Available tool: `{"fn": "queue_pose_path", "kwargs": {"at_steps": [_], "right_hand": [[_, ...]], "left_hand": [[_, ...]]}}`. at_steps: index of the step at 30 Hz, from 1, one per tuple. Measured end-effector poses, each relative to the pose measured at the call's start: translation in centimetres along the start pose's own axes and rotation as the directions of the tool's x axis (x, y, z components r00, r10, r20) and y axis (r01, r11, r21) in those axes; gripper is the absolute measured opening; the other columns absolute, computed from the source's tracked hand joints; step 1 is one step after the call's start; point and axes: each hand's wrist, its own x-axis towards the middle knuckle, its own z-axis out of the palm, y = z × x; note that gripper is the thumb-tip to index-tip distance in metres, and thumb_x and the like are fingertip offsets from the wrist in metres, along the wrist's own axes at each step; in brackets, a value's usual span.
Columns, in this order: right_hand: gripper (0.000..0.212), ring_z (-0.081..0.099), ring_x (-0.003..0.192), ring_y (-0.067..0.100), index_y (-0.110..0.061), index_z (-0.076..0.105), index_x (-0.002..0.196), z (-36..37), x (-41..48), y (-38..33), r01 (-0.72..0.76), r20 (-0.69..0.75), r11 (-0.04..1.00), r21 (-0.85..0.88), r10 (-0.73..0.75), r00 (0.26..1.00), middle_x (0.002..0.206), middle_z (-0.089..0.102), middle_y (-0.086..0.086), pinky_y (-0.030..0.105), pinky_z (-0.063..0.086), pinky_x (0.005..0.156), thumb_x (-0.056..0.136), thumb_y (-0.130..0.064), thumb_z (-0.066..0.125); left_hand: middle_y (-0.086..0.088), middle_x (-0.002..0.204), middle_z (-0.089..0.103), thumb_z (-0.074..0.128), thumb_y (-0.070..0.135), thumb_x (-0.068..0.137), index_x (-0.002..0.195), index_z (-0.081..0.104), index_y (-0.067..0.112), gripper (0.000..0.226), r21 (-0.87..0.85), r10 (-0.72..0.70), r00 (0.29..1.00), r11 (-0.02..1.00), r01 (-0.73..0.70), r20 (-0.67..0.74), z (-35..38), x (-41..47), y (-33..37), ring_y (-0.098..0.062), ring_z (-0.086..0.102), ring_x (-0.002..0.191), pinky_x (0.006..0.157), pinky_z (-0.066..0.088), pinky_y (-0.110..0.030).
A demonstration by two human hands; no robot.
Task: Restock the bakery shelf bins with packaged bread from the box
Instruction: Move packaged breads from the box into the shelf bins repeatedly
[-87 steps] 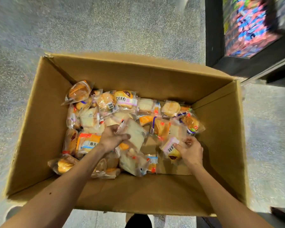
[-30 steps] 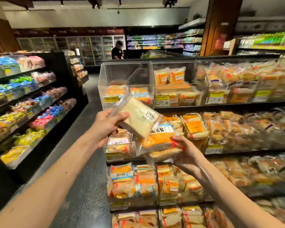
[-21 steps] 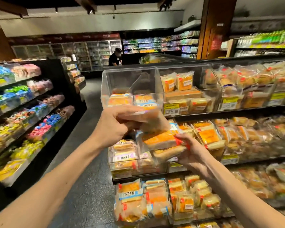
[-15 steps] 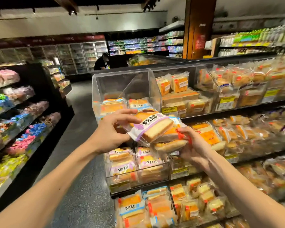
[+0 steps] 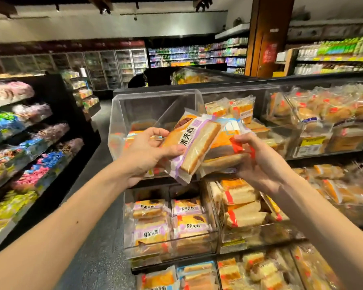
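Head view. Sorting stage, by the look of it: packets in hand, not yet binned. Left hand [image 5: 147, 151] curled round purple-banded clear-wrapped sandwich bread packet [image 5: 194, 147], centre of frame. Right hand [image 5: 258, 164], at 3 o'clock of it, pinching stack of orange-and-red wrapped bread packets [image 5: 222, 151]. Matching purple-labelled packets [image 5: 187, 227] in clear acrylic bin [image 5: 170, 251] at 6 o'clock. Next, probably: lower purple packet into that bin, label forward.

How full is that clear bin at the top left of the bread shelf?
Nearly empty: the clear bin holds a few packets low down.
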Motion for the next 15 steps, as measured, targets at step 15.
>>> {"fn": "queue_pose_path", "kwargs": {"at_steps": [15], "right_hand": [[0.019, 0.055, 0.056, 0.019, -0.011, 0.067, 0.076, -4.6, -0.2, 7.1, -0.051, -0.134, 0.989, -0.137, 0.033, 0.991, 0.071, 0.057, 0.009, 0.033, 0.051, 0.047, 0.059, -0.015, 0.073]], "left_hand": [[-0.012, 0.115, 0.072, 0.087, 0.013, 0.072, 0.117, 0.062, 0.006, 0.052, 0.192, -0.192, 0.893, 0.974, 0.122, 0.407, -5.3, 0.2, -10.7, -0.019, 0.068, 0.107, 0.091, 0.056, -0.039]]}}
